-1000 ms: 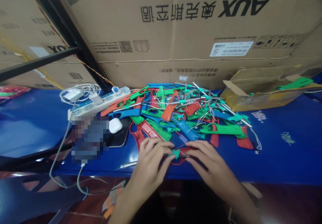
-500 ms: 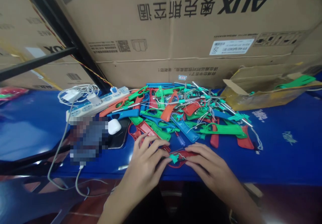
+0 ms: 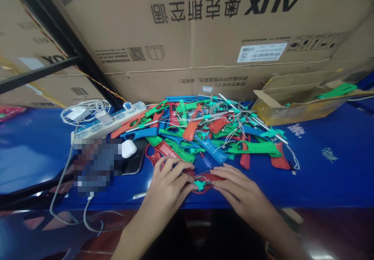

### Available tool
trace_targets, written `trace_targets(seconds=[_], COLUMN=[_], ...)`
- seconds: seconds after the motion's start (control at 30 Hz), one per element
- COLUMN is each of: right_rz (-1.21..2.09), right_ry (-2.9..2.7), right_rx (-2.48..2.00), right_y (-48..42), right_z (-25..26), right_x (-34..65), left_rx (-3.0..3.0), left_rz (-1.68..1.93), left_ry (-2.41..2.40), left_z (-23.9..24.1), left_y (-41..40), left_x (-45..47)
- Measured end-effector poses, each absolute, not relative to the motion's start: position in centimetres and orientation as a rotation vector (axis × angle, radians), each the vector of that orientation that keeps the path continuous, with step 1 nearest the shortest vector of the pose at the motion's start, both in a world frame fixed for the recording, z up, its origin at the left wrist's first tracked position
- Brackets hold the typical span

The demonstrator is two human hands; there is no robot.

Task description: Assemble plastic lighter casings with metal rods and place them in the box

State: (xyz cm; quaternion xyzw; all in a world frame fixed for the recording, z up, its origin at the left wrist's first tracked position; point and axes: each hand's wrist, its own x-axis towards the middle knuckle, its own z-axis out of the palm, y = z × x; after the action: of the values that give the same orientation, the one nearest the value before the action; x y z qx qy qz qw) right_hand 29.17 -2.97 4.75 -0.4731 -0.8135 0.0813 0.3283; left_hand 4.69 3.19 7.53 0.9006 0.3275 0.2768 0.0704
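A red shell lies lengthwise between left hand and right hand, equally near, the left pinching a green piece, the right pinching the shell's end.

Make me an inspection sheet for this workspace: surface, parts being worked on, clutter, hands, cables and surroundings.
Surface: blue tabletop, pale marks at right.
Job's things: red casing with turquoise piece and thin wires.
Clutter: pile of coloured casings and metal rods behind; white case at left.
Hands: left hand at the turquoise piece, right hand at the red casing's right end.
Cables: white cables looped beside power strip; some hang past the front edge.
Surroundings: AUX carton behind, open cardboard box right, black frame left.
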Motion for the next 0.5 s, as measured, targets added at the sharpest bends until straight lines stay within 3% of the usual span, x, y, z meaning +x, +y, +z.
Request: trace_targets(seconds=[0.5], right_rz=[0.187], right_ry=[-2.146], right_rx=[-1.164], right_y=[-2.8], right_z=[4.8], right_x=[29.2], left_rx=[2.83], left_rz=[0.777], left_ry=[1.035], left_z=[7.7], left_y=[2.6], left_x=[5.2])
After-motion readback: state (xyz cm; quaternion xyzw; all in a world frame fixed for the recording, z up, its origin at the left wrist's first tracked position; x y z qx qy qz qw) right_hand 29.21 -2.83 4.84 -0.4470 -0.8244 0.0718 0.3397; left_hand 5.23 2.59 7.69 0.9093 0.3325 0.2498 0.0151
